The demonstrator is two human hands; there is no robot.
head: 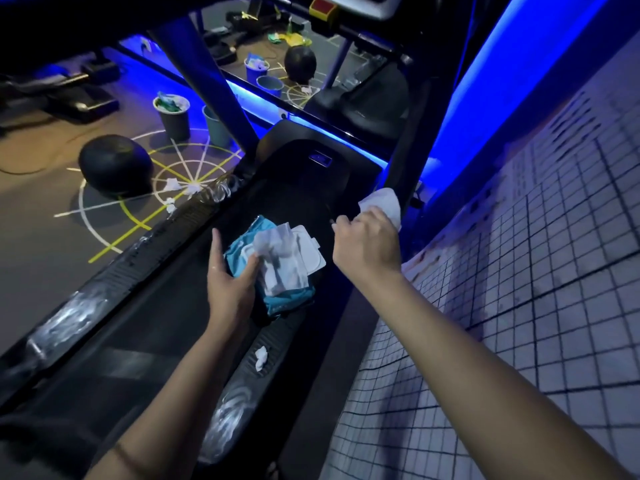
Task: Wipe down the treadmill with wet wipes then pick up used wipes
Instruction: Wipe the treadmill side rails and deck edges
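Gym floor (41, 216): bins (175, 119), ball (116, 164); right hand (369, 242) holds wipe (382, 202), seemingly against treadmill upright (412, 140).

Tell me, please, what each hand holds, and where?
Left hand grips the wet wipes pack by its left side; right hand clutches a white wipe by its lower end.

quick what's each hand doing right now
left hand: holds the wet wipes pack
right hand: grips a white wipe
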